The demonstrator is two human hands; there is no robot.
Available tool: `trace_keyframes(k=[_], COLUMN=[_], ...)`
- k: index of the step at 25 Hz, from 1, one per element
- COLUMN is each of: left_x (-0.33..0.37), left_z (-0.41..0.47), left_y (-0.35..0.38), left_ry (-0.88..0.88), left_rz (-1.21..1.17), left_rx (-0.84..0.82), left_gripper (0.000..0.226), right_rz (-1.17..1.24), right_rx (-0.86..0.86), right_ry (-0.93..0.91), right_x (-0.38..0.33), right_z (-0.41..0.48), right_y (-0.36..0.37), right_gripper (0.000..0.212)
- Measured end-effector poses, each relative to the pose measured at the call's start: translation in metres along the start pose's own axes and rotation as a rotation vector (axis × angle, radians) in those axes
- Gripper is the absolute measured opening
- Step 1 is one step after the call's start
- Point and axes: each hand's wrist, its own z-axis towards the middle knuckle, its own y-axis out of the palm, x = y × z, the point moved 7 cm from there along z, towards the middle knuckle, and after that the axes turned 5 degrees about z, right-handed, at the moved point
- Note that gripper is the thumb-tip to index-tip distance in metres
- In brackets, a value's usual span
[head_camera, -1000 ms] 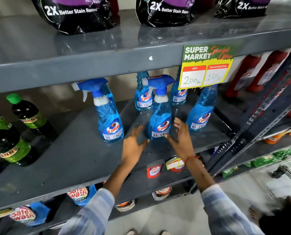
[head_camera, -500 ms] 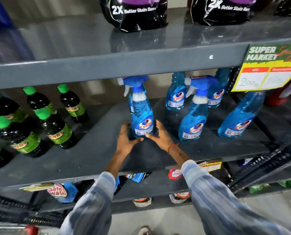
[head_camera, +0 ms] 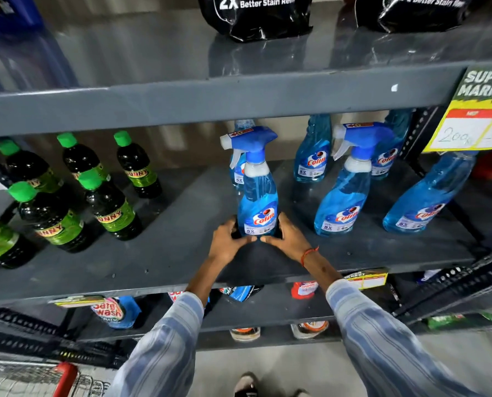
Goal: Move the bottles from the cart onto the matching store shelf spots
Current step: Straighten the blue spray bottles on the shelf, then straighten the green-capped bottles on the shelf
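A blue Colin spray bottle (head_camera: pixel 257 202) stands upright near the middle of the grey shelf (head_camera: pixel 164 253). My left hand (head_camera: pixel 229 242) wraps its base from the left and my right hand (head_camera: pixel 289 239) from the right, thumbs almost meeting in front. Another Colin spray bottle (head_camera: pixel 343 204) stands to its right, with several more blue Colin bottles behind and further right (head_camera: pixel 428 202). Several dark bottles with green caps (head_camera: pixel 107 207) occupy the left part of the same shelf. A corner of the cart (head_camera: pixel 38 379), with a red handle, shows at the bottom left.
Black detergent pouches (head_camera: pixel 256 15) sit on the shelf above. A yellow price tag (head_camera: pixel 473 121) hangs from that shelf's edge at the right. Lower shelves hold blue Safewash pouches (head_camera: pixel 113 310) and small packs. A dark slotted upright (head_camera: pixel 451 285) runs at the lower right.
The view has shifted left. Both hands moved from the middle spray bottle to the left one and have closed around its base.
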Motion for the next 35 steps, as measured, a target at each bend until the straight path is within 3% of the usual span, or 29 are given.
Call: trace_keyframes(k=[21,29,32,35], left_x=[0.003,0.012,0.013,0.006], left_z=[-0.010,-0.016,-0.025,-0.042], left_y=[-0.002,-0.004,-0.021,-0.070], left_ry=[-0.046,-0.062,-0.005,0.074], left_rz=[-0.058,-0.080,-0.062,-0.033], left_rx=[-0.025,-0.092,-0.130,0.006], left_gripper=[0.052,0.064,0.064,0.048], right_rz=[-0.005,-0.053,-0.005,0.052], right_rx=[-0.021,-0.041,0.212,0.592], right_ry=[-0.047,-0.001,-0.005,-0.089], right_x=[-0.001,-0.011,-0.031,-0.075], right_z=[-0.006,-0.018,-0.043,-0.071], right_y=[0.003,-0.001,-0.006,0.004], right_gripper=[0.052,0.065,0.081,0.059])
